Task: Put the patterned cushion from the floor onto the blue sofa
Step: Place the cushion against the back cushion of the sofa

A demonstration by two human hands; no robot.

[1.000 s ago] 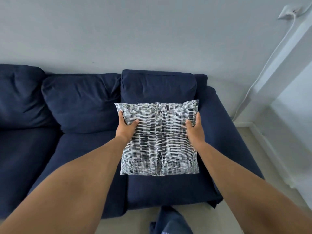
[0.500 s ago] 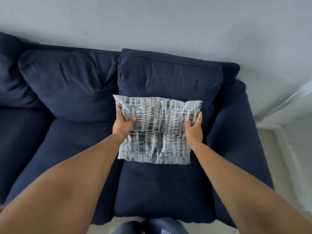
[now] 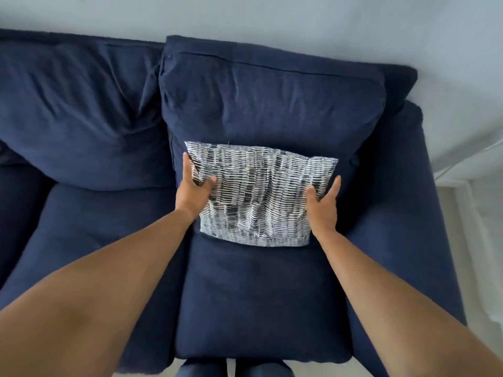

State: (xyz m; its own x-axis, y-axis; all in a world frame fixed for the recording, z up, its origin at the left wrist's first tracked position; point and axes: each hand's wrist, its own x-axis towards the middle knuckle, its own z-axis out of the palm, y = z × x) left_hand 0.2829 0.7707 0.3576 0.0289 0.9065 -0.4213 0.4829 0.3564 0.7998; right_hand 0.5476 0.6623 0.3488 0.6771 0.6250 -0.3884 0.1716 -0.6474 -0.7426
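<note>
The patterned cushion (image 3: 258, 194), grey and white with dark dashes, leans against the back cushion of the blue sofa (image 3: 261, 300), its lower edge on the right seat. My left hand (image 3: 193, 189) grips its left edge, thumb on the front. My right hand (image 3: 324, 205) holds the right edge, thumb in front and fingers stretched behind it. Both forearms reach in from the bottom of the view.
The sofa's right armrest (image 3: 402, 213) stands beside the seat, with a pale wall (image 3: 299, 25) behind. A second back cushion (image 3: 81, 118) and seat lie to the left. White skirting and light floor (image 3: 479, 227) show at far right. My legs (image 3: 234, 370) touch the sofa front.
The cushion has moved forward and down from the air over the seat to rest against the back cushion. The camera has come closer and tilted down.
</note>
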